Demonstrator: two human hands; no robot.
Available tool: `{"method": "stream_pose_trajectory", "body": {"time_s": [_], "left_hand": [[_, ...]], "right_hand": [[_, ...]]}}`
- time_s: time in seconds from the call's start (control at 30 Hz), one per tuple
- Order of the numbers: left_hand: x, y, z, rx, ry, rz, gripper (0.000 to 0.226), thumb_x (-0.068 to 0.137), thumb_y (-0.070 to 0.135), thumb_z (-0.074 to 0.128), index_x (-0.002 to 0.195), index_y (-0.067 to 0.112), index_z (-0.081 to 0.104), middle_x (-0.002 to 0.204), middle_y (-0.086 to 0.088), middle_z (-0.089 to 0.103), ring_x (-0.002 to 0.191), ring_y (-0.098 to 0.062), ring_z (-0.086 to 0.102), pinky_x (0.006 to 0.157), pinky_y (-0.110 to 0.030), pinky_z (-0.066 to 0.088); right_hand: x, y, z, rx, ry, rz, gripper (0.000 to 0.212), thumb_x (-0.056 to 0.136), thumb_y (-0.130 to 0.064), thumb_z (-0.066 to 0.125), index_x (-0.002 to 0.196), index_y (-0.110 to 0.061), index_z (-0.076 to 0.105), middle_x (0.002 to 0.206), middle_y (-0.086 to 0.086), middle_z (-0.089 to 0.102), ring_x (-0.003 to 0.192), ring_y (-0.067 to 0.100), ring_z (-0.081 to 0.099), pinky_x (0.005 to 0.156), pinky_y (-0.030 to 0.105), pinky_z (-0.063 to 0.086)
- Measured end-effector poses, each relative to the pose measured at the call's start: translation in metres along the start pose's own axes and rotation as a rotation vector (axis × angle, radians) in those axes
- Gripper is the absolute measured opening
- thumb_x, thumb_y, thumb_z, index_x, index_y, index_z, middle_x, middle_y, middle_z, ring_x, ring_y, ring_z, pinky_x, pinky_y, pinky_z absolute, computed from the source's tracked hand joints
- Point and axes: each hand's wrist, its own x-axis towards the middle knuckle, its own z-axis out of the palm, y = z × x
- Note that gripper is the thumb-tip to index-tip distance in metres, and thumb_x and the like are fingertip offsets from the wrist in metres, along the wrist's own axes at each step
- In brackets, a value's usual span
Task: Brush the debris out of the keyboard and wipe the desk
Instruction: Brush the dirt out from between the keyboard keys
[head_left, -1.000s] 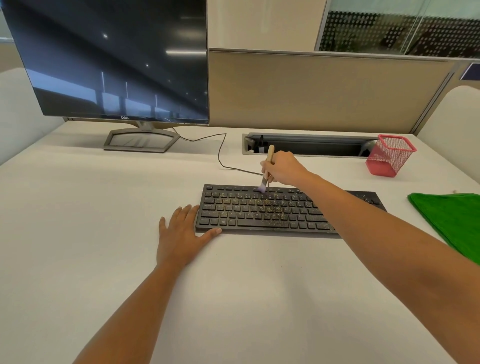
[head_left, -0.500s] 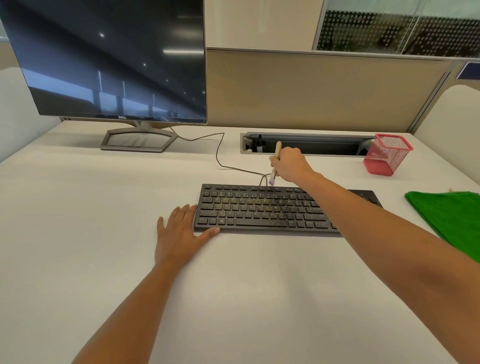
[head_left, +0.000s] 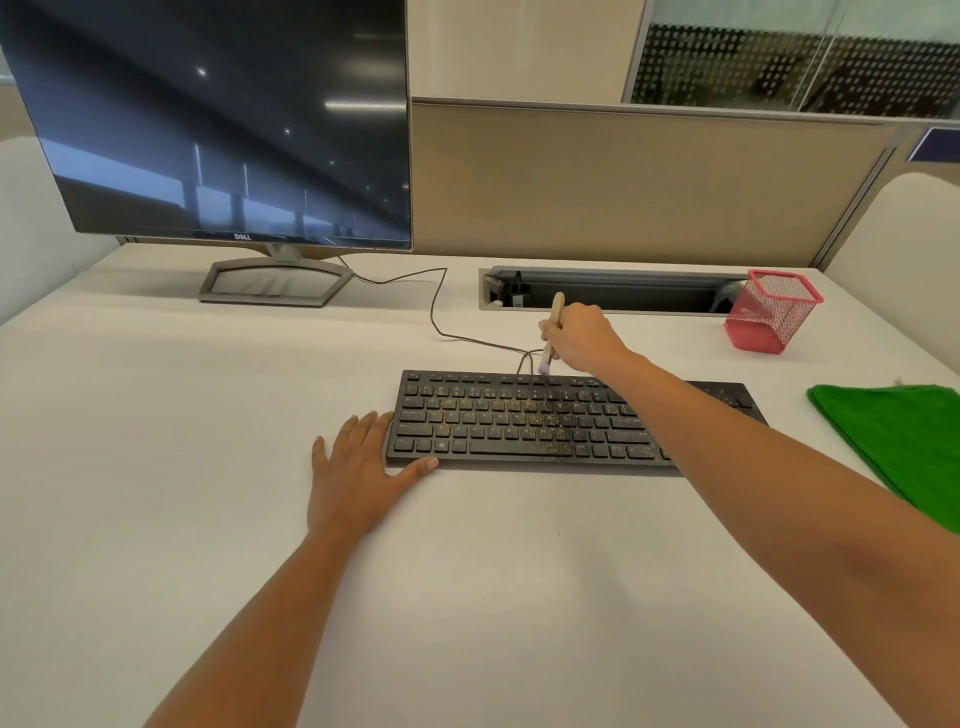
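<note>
On the white surface (head_left: 156, 415), head view, the debris-speckled keyboard (head_left: 493, 421) lies centred. The right grip (head_left: 584, 338) clasps a brush (head_left: 557, 306), its bristles at the keyboard's far edge. The left grip (head_left: 356, 473) rests flat, released, touching the keyboard's left end. A green cloth (head_left: 904, 441) lies to the right.

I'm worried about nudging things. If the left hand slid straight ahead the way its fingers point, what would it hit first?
Probably the keyboard: the left hand lies flat on the desk beside its left end, thumb at the front corner. It might only graze that edge.
</note>
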Motion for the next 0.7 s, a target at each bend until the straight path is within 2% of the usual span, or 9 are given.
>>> {"method": "stream_pose_trajectory", "body": {"time_s": [0.1,0.2,0.23,0.33,0.4,0.47,0.6,0.7], "left_hand": [[-0.0001,-0.0004,0.0003,-0.001,-0.001,-0.002,0.11,0.056,0.089,0.008,0.147,0.029,0.024,0.155,0.007,0.023,0.145,-0.01,0.009,0.116,-0.045,0.002],[-0.0005,-0.0003,0.0001,-0.015,-0.002,-0.006,0.11,0.056,0.089,0.009,0.147,0.029,0.024,0.155,0.008,0.022,0.145,-0.009,0.008,0.117,-0.044,0.0],[-0.0005,-0.0001,0.0001,-0.016,-0.003,-0.007,0.11,0.056,0.089,0.009,0.147,0.029,0.024,0.155,0.008,0.022,0.145,-0.009,0.008,0.117,-0.044,0.0],[-0.0005,-0.0002,0.0,-0.009,-0.001,-0.004,0.11,0.056,0.089,0.009,0.147,0.029,0.024,0.155,0.007,0.023,0.145,-0.01,0.009,0.117,-0.044,0.001],[-0.0008,-0.0008,0.0,-0.012,0.002,-0.004,0.11,0.056,0.089,0.009,0.147,0.029,0.024,0.155,0.007,0.023,0.145,-0.01,0.009,0.117,-0.045,0.001],[-0.0012,-0.0008,-0.0001,-0.016,0.003,-0.002,0.11,0.056,0.089,0.009,0.147,0.029,0.024,0.155,0.007,0.023,0.145,-0.01,0.01,0.117,-0.045,0.001],[-0.0003,-0.0001,0.0,-0.017,0.007,0.001,0.11,0.056,0.089,0.009,0.147,0.029,0.025,0.154,0.007,0.024,0.145,-0.011,0.011,0.117,-0.045,0.002],[-0.0005,-0.0002,-0.0005,-0.018,0.003,0.001,0.11,0.056,0.089,0.009,0.147,0.029,0.025,0.155,0.007,0.024,0.145,-0.011,0.01,0.117,-0.045,0.002]], "right_hand": [[-0.0031,0.0022,0.0026,-0.055,-0.064,0.007,0.034,0.099,-0.022,0.041,0.107,0.005,0.06,0.094,0.016,0.064,0.076,0.02,0.057,0.056,0.021,0.041],[-0.0026,0.0004,-0.003,-0.074,-0.084,0.015,0.031,0.097,-0.016,0.04,0.101,0.006,0.062,0.071,0.009,0.06,0.059,0.017,0.058,0.059,0.02,0.046],[-0.0023,-0.0001,-0.005,-0.067,-0.078,0.015,0.031,0.096,-0.016,0.04,0.099,0.006,0.062,0.069,0.009,0.061,0.056,0.017,0.059,0.062,0.023,0.049],[-0.0014,0.0006,-0.0065,-0.014,-0.019,-0.015,0.034,0.098,-0.019,0.041,0.101,0.007,0.064,0.089,0.018,0.068,0.075,0.028,0.067,0.077,0.038,0.055],[-0.002,0.0022,-0.0043,0.02,0.004,-0.031,0.037,0.099,-0.024,0.042,0.103,0.006,0.064,0.097,0.021,0.068,0.085,0.03,0.067,0.085,0.043,0.054],[-0.0042,0.0045,-0.0023,0.024,-0.017,-0.035,0.038,0.099,-0.025,0.042,0.103,0.006,0.064,0.098,0.021,0.068,0.081,0.027,0.064,0.085,0.041,0.053],[-0.0075,0.0062,-0.0047,-0.005,-0.063,-0.003,0.033,0.098,-0.02,0.042,0.103,0.005,0.062,0.095,0.017,0.065,0.076,0.021,0.059,0.063,0.026,0.048],[-0.0067,0.0056,-0.0067,0.065,-0.023,-0.004,0.033,0.098,-0.02,0.042,0.103,0.005,0.064,0.096,0.018,0.067,0.082,0.026,0.066,0.078,0.035,0.054]]}}
